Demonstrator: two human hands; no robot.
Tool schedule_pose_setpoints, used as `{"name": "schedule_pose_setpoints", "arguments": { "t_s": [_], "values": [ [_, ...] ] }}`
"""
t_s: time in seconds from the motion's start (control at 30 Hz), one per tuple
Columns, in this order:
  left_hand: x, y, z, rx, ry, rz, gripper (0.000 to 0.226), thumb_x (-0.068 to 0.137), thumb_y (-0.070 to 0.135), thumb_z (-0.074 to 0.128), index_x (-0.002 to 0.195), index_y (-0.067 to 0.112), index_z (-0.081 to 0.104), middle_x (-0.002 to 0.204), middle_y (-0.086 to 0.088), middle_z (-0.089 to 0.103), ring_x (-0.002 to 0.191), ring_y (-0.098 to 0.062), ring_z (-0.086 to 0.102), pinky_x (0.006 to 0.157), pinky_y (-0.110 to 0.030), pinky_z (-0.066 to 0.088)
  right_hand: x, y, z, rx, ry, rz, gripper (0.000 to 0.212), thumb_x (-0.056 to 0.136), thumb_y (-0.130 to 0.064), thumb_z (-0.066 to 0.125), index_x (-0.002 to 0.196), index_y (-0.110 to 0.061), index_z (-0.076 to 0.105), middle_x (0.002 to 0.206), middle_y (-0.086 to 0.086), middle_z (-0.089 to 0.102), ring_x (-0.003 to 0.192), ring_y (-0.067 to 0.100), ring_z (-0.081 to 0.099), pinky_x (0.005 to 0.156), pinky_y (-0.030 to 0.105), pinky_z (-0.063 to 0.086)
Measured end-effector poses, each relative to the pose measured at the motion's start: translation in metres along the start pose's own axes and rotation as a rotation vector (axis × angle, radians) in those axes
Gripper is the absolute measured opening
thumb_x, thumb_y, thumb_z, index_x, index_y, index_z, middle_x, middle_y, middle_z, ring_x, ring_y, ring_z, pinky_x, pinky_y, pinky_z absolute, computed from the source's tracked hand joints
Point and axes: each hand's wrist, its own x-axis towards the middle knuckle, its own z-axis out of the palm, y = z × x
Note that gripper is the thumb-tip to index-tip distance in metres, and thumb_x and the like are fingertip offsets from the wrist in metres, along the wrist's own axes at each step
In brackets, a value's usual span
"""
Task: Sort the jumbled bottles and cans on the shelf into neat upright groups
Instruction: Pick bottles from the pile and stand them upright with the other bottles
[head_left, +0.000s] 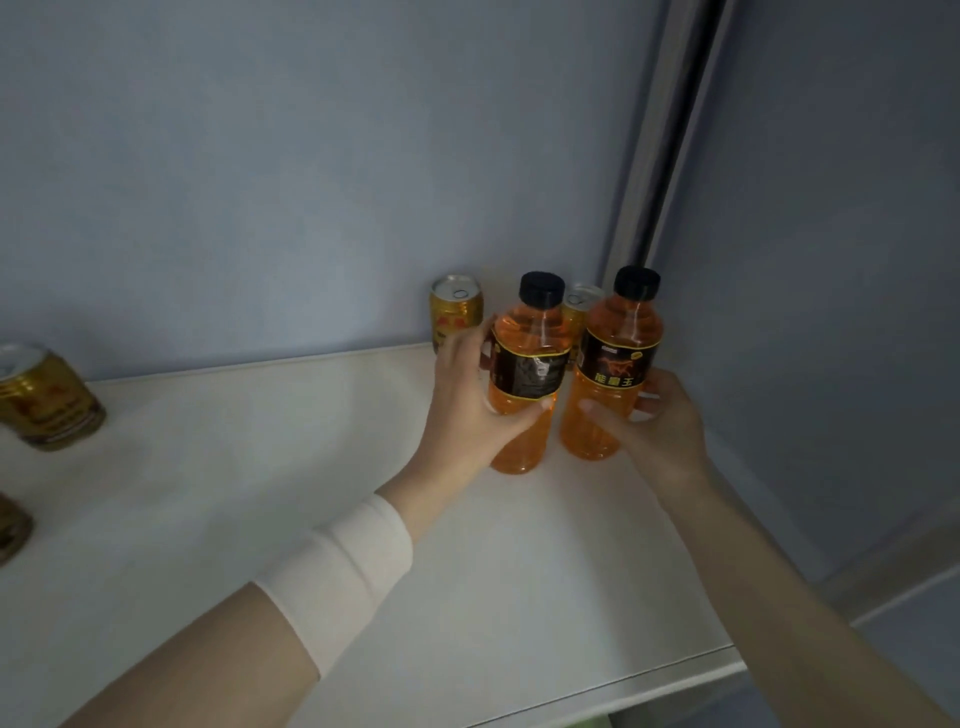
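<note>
left can (49, 397): gold, at the left edge of the white shelf (260, 467); in this wide view it looks tilted. Nearer, a dark thing at the same edge is too cut off for us to name.
wrap (337, 577): a white band round the left forearm.
far can (457, 312): gold, upright, far back on the shelf against the blue wall (260, 182).
left hand (467, 410): we see it grasping the left bottle, thumb across the front just under the label, the other digits curled behind.
left bottle (524, 364): orange drink, black cap, upright on the shelf near its far right corner.
hidden can (576, 306): we see only its top and a strip of gold, behind and between the two bottles.
right bottle (615, 364): same kind, upright just beside the left bottle; we cannot tell whether they touch.
right hand (660, 426): its fingers (652, 405) grasp the right bottle below the label, thumb on the front.
</note>
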Motion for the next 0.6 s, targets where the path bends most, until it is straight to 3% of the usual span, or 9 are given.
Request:
{"name": "schedule_pose_setpoints", "arguments": {
  "t_s": [0.13, 0.23, 0.33, 0.4, 0.5, 0.6],
  "values": [
    [0.0, 0.009, -0.006, 0.003, -0.107, -0.077, 0.078, 0.066, 0.027, 0.082, 0.132, 0.02, 0.04, 0.122, 0.007, 0.041, 0.125, -0.017, 0.041, 0.105, -0.035, 0.039, -0.006, 0.002, -0.001, 0.008, -0.024, -0.029, 0.066, 0.071, -0.021, 0.078, 0.128, -0.012, 0.045, 0.119, -0.001, 0.054, 0.101, 0.012, 0.05, 0.081, 0.027, 0.041],
    [0.008, 0.013, -0.018, -0.119, -0.222, -0.18, 0.083, 0.066, 0.029, 0.081, 0.136, 0.02, 0.037, 0.135, 0.003, 0.047, 0.124, -0.013, 0.045, 0.106, -0.032, 0.039, -0.005, 0.004, -0.001, 0.004, -0.058, -0.036, 0.072, 0.069, -0.023, 0.079, 0.131, -0.016, 0.043, 0.126, 0.0, 0.053, 0.105, 0.012, 0.05, 0.085, 0.029, 0.044],
    [0.02, 0.02, -0.025, -0.139, -0.294, -0.214, 0.082, 0.065, 0.039, 0.076, 0.136, 0.021, 0.039, 0.137, 0.001, 0.051, 0.127, -0.015, 0.048, 0.109, -0.038, 0.037, -0.004, 0.006, 0.003, -0.005, -0.081, -0.032, 0.073, 0.068, -0.024, 0.081, 0.13, -0.017, 0.043, 0.119, -0.006, 0.052, 0.107, 0.012, 0.051, 0.086, 0.027, 0.043],
    [0.026, 0.026, -0.026, -0.116, -0.339, -0.238, 0.07, 0.068, 0.034, 0.076, 0.129, 0.024, 0.045, 0.133, 0.001, 0.055, 0.124, -0.016, 0.051, 0.109, -0.041, 0.038, -0.004, 0.009, 0.006, -0.009, -0.073, -0.011, 0.071, 0.068, -0.025, 0.081, 0.128, -0.016, 0.044, 0.117, -0.005, 0.054, 0.109, 0.015, 0.053, 0.086, 0.027, 0.042],
    [0.027, 0.031, -0.022, -0.103, -0.284, -0.263, 0.06, 0.068, 0.028, 0.079, 0.122, 0.022, 0.052, 0.124, 0.001, 0.062, 0.115, -0.016, 0.058, 0.105, -0.042, 0.043, -0.001, 0.011, 0.007, -0.03, -0.057, -0.006, 0.068, 0.068, -0.028, 0.08, 0.126, -0.015, 0.047, 0.125, 0.002, 0.058, 0.114, 0.02, 0.055, 0.089, 0.029, 0.043],
    [0.015, 0.035, -0.021, -0.059, -0.097, -0.254, 0.056, 0.064, 0.027, 0.083, 0.114, 0.022, 0.057, 0.115, 0.0, 0.066, 0.107, -0.016, 0.062, 0.099, -0.041, 0.048, -0.004, 0.01, 0.002, -0.022, -0.056, -0.009, 0.064, 0.069, -0.03, 0.079, 0.124, -0.016, 0.051, 0.124, 0.001, 0.059, 0.111, 0.018, 0.056, 0.088, 0.028, 0.043]
  ]
}}
